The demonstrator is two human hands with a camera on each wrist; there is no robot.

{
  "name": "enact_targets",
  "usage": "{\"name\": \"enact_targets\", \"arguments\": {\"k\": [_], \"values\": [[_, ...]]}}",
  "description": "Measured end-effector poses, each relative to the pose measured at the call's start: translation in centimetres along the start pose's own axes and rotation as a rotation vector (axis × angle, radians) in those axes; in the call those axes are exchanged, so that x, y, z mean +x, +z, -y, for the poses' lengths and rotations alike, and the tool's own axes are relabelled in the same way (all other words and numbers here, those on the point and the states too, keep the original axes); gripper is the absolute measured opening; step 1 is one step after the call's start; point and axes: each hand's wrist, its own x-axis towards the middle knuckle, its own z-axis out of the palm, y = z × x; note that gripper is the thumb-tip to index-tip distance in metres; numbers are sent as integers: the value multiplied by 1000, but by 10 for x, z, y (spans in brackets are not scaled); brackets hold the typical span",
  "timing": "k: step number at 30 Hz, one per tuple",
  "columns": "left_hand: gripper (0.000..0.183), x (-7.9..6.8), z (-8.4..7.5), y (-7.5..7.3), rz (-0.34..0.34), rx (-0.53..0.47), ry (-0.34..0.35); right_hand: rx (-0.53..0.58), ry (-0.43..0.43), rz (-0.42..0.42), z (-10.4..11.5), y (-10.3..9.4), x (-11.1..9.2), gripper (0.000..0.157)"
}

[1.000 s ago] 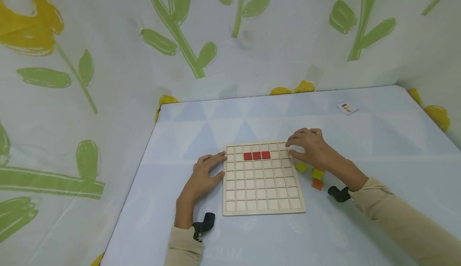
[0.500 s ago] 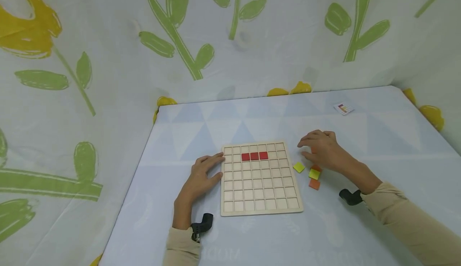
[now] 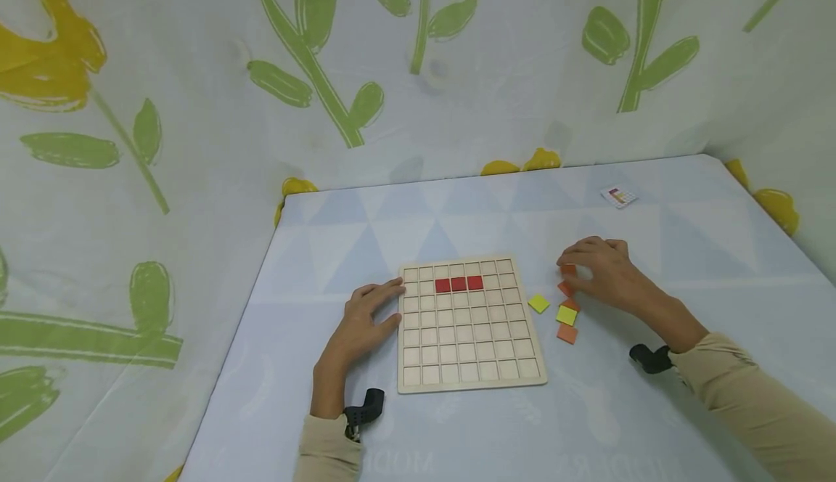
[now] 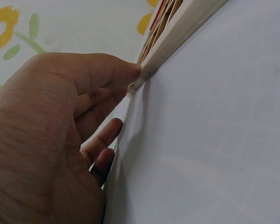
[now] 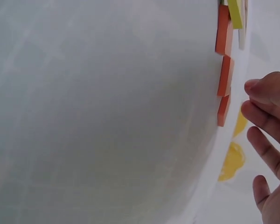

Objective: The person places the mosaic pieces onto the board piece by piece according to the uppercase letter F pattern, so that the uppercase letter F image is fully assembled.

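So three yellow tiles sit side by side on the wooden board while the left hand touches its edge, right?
Not quite: the head view shows three red tiles, not yellow, side by side on the wooden board. The left hand does touch its edge.

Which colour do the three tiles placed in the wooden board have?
Red; the three tiles show best in the head view.

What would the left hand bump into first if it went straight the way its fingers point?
Most likely the wooden grid board: the left hand seems to be touching its left edge, so it would push there straight away.
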Motion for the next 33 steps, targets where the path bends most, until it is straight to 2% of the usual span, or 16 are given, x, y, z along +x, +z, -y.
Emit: {"name": "enact_targets", "arguments": {"k": [7,12,26,33], "values": [[48,-2,0,0,-24,-16,19,-9,18,-2,-9,3,-1,18],[47,-3,0,1,-16,-9,3,-7,43,10,-13,5,-2,22],[47,-1,1,0,-8,8,1,-34,27,-14,-13,2,-2,19],[48,1,4,2,1,29,-21,-34,37,-8,-13,1,-2,18]]}}
